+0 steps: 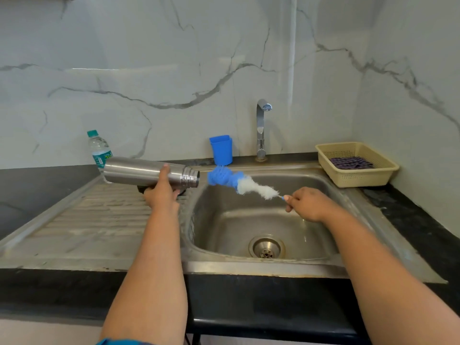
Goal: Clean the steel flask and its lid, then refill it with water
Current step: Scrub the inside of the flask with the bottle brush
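My left hand (161,195) grips the steel flask (139,171) around its middle and holds it sideways above the drainboard, its open threaded mouth pointing right toward the basin. My right hand (308,204) pinches the thin handle of a bottle brush (239,181) with a blue head and white bristles. The blue tip sits just right of the flask's mouth, outside it. A dark object, perhaps the lid (142,189), lies on the drainboard, mostly hidden behind my left hand.
The steel sink basin (224,220) with its drain lies below the brush. A tap (261,130) stands behind it, beside a blue cup (221,149). A plastic water bottle (99,148) is at the back left, a beige basket (358,175) with a cloth at the right.
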A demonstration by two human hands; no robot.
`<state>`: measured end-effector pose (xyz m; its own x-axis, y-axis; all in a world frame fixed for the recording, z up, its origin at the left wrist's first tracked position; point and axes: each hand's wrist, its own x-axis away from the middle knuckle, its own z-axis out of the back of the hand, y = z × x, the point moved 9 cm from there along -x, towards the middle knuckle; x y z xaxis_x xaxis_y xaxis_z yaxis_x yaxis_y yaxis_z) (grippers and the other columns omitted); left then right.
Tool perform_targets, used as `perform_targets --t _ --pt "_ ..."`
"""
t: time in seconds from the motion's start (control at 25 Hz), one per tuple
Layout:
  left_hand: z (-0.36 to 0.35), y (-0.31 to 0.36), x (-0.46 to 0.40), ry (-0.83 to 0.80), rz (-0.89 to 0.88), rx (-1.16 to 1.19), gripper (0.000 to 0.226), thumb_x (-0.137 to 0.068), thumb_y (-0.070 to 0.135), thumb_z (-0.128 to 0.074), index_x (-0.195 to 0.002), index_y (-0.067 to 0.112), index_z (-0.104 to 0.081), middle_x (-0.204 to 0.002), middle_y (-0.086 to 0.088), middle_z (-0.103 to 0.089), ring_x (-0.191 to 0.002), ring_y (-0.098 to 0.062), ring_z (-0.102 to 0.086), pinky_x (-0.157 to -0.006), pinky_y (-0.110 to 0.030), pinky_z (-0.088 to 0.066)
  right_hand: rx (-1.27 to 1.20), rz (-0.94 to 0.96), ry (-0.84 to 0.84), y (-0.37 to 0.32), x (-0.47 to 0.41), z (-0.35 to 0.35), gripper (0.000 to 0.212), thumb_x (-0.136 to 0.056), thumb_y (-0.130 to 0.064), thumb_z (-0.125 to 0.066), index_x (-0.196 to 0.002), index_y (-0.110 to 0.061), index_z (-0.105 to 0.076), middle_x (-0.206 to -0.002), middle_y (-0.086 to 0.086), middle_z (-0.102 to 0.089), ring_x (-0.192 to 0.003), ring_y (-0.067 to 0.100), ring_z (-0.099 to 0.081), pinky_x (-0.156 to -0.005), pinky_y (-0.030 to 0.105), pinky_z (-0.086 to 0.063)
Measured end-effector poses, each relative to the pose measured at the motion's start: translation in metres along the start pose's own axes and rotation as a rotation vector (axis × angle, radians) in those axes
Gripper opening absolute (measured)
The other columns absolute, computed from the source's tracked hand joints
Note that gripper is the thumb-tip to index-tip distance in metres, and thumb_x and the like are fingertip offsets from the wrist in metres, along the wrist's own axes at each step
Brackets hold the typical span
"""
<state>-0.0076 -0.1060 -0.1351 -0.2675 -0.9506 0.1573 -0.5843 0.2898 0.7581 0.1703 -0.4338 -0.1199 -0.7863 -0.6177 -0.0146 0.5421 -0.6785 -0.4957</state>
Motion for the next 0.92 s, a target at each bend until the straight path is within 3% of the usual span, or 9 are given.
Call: perform_targets --t 0.08,0.16,0.28,0.4,0.56,0.64,0.8,0.84,0.92 --pt "-0.009 -0.004 0.006 -0.045 0.035 0.021 0.074 -0.076 0.026 -0.082 -0.134 0.008 -0.041 -0.121 -0.01 -0.065 -0.1 -0.022 -0.07 -0.059 -0.028 -0.059 0.016 0.001 0.07 -0.007 -0.003 -0.001 0.031 -0.102 -0.03 -0.04 -0.109 -0.011 -0.063 -0.108 0.01 -0.062 -0.096 0.022 -0.056 -0.078 0.03 -0.041" --pt "-0.014 -0.01 0.011 -0.069 0.075 0.043 0.071 -0.079 0.024 -0.08 -0.134 0.008 -0.039 -0.121 -0.012 -0.065 -0.101 -0.023 -0.069 -0.061 -0.028 -0.059 -0.048 -0.016 0.138 -0.016 -0.005 0.003 0.023 -0.1 -0.024 -0.042 -0.118 -0.018 -0.056 -0.102 0.008 -0.063 -0.091 0.021 -0.06 -0.076 0.032 -0.047" --pt "-0.016 -0.023 0.012 -0.069 0.149 0.04 0.057 -0.081 0.024 -0.079 -0.124 0.012 -0.043 -0.117 -0.01 -0.064 -0.104 -0.025 -0.067 -0.066 -0.029 -0.059 0.003 0.028 0.289 -0.048 -0.015 0.035 0.017 -0.099 -0.019 -0.043 -0.114 -0.019 -0.052 -0.086 0.006 -0.06 -0.072 0.021 -0.055 -0.063 0.031 -0.042" --pt "-0.022 -0.035 0.01 -0.107 0.196 0.048 0.051 -0.084 0.023 -0.076 -0.122 0.014 -0.044 -0.117 -0.01 -0.063 -0.102 -0.026 -0.065 -0.071 -0.032 -0.058 0.202 0.075 0.416 -0.094 -0.038 0.079 0.016 -0.097 -0.013 -0.046 -0.112 -0.014 -0.052 -0.094 0.014 -0.058 -0.074 0.027 -0.049 -0.066 0.032 -0.039" --pt "-0.033 -0.044 0.001 -0.138 0.184 0.079 0.065 -0.083 0.02 -0.077 -0.134 0.012 -0.038 -0.132 -0.012 -0.056 -0.111 -0.028 -0.064 -0.066 -0.032 -0.061 0.495 0.047 0.392 -0.147 -0.093 0.104 0.03 -0.088 0.002 -0.05 -0.117 -0.007 -0.054 -0.107 0.014 -0.054 -0.097 0.033 -0.054 -0.073 0.037 -0.044" --pt "-0.04 -0.052 -0.003 -0.159 0.173 0.06 0.061 -0.084 0.019 -0.076 -0.131 0.017 -0.037 -0.133 -0.009 -0.055 -0.115 -0.027 -0.062 -0.061 -0.029 -0.06 0.632 0.027 0.359 -0.166 -0.12 0.102 0.03 -0.086 0.004 -0.053 -0.115 -0.005 -0.058 -0.114 0.015 -0.054 -0.108 0.033 -0.053 -0.079 0.04 -0.046" --pt "-0.047 -0.064 -0.004 -0.178 0.14 0.001 0.059 -0.085 0.017 -0.075 -0.129 0.018 -0.036 -0.134 -0.007 -0.054 -0.119 -0.024 -0.058 -0.091 -0.045 -0.056 0.97 0.052 0.319 -0.204 -0.157 0.094 0.023 -0.084 0.007 -0.054 -0.1 -0.005 -0.063 -0.075 0.006 -0.047 -0.085 0.024 -0.057 -0.069 0.033 -0.041" --pt "-0.048 -0.066 -0.005 -0.188 0.138 -0.004 0.063 -0.085 0.017 -0.075 -0.134 0.015 -0.035 -0.134 -0.008 -0.054 -0.119 -0.023 -0.058 -0.093 -0.046 -0.055 1.037 0.063 0.319 -0.212 -0.166 0.093 0.022 -0.084 0.006 -0.053 -0.1 -0.006 -0.063 -0.076 0.005 -0.048 -0.09 0.024 -0.058 -0.071 0.032 -0.039" --pt "-0.05 -0.068 -0.004 -0.206 0.134 0.001 0.072 -0.085 0.016 -0.075 -0.142 0.015 -0.031 -0.134 -0.007 -0.054 -0.119 -0.023 -0.059 -0.094 -0.043 -0.055 1.181 0.067 0.352 -0.222 -0.184 0.096 0.02 -0.088 -0.002 -0.053 -0.104 -0.01 -0.061 -0.098 0.007 -0.058 -0.109 0.026 -0.051 -0.087 0.039 -0.039"
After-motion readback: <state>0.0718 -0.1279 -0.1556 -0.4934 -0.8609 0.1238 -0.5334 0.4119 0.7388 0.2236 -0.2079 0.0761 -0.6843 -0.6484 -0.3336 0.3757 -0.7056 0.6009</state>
